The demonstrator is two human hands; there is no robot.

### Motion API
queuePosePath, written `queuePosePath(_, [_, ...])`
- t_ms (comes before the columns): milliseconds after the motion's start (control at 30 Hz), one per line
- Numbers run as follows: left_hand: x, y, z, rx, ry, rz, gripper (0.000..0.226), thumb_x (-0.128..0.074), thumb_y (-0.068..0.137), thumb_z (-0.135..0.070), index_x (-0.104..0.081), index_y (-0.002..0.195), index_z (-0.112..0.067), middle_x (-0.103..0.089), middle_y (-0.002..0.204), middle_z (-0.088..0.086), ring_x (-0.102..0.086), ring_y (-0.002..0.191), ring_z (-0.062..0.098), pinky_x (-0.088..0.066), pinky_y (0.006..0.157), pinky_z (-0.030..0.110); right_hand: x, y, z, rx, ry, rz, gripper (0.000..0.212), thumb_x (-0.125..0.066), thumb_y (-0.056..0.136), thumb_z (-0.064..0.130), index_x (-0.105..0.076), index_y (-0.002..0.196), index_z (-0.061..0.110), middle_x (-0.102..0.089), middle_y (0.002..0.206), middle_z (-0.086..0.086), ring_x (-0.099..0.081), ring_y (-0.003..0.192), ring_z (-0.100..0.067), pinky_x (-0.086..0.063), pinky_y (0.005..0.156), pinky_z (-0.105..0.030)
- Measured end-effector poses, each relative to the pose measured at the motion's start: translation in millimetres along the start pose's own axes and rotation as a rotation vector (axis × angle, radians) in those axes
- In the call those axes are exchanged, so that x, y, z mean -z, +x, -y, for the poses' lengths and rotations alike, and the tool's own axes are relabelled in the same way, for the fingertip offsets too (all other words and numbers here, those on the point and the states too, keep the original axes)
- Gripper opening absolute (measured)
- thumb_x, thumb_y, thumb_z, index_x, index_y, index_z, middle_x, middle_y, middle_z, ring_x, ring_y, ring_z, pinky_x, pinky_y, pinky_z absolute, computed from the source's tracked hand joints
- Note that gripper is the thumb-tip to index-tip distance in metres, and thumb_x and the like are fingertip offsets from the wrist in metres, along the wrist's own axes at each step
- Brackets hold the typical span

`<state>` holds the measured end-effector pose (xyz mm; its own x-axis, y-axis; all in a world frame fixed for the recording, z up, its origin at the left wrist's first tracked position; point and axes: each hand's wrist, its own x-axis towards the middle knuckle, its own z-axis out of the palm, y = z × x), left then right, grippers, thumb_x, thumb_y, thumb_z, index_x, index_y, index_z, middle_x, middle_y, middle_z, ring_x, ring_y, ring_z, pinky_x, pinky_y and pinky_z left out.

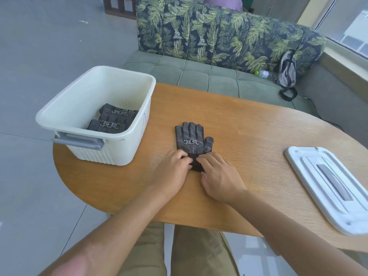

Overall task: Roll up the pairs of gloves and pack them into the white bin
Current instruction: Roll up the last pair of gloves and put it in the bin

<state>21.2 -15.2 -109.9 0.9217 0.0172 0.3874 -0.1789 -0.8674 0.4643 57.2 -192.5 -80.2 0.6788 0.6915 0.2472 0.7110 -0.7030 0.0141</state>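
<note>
On the wooden desk, near its middle, a black glove with white dots lies flat, palm side up, fingertips pointing away from the person. Whether a second glove lies beneath it cannot be told. Left hand and right hand rest side by side at the cuff end of the glove. The fingers of the left hand are curled and pinch the cuff edge; the fingers of the right hand are likewise bent over the cuff and grip it, with the thumb lying on the desk just beside the fabric.

At the left end of the desk stands the white bin, with a grey handle facing the person. Rolled gloves lie inside it against the near right wall, stacked touching one another; at least three rolls show.

At the right edge of the desk lies a white lid with a grey handle, well apart from the glove.
</note>
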Motion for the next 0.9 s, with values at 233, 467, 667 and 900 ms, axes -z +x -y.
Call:
queuePosePath(233, [5.9,7.1,0.1,-0.004,0.058,-0.002,0.017,-0.058,0.095,-0.03,-0.068,0.09,-0.018,-0.062,0.09,-0.005,-0.053,0.095,0.02,-0.051,0.077,0.039,-1.5,9.2,6.1,-0.015,-0.083,-0.126,0.015,-0.046,0.089,0.015,-0.06,0.085,0.014,-0.061,0.085,-0.003,-0.059,0.093,-0.027,-0.048,0.075,-0.037])
queuePosePath(467, [33.9,-20.5,-7.5,-0.111,-0.022,0.074,0.024,-0.053,0.094,-0.045,-0.06,0.099,-0.022,-0.058,0.098,-0.012,-0.048,0.099,0.011,-0.044,0.084,0.026,7.5,-15.2,19.3,-0.086,0.142,-0.061,0.022,-0.038,0.095,0.025,-0.056,0.099,0.013,-0.061,0.087,0.0,-0.056,0.084,-0.024,-0.048,0.074,-0.035])
queuePosePath(667, [37.8,-28.9,-8.2,-0.004,-0.131,0.108,0.023,-0.07,0.09,-0.038,-0.061,0.108,-0.026,-0.059,0.099,-0.014,-0.054,0.098,0.008,-0.047,0.082,0.029,8.5,-29.0,21.2,-0.103,0.238,-0.041,0.019,-0.052,0.096,0.029,-0.052,0.111,0.017,-0.062,0.092,0.002,-0.055,0.088,-0.018,-0.045,0.074,-0.031])
queuePosePath(900, [37.0,-9.5,-6.2,0.289,-0.352,0.096,0.016,-0.067,0.092,-0.039,-0.059,0.103,-0.031,-0.07,0.087,-0.012,-0.066,0.079,0.005,-0.053,0.074,0.032,9.6,-6.1,18.7,-0.48,0.52,-0.058,0.024,-0.061,0.094,0.039,-0.062,0.11,0.021,-0.067,0.091,0.011,-0.064,0.086,-0.011,-0.045,0.071,-0.023])
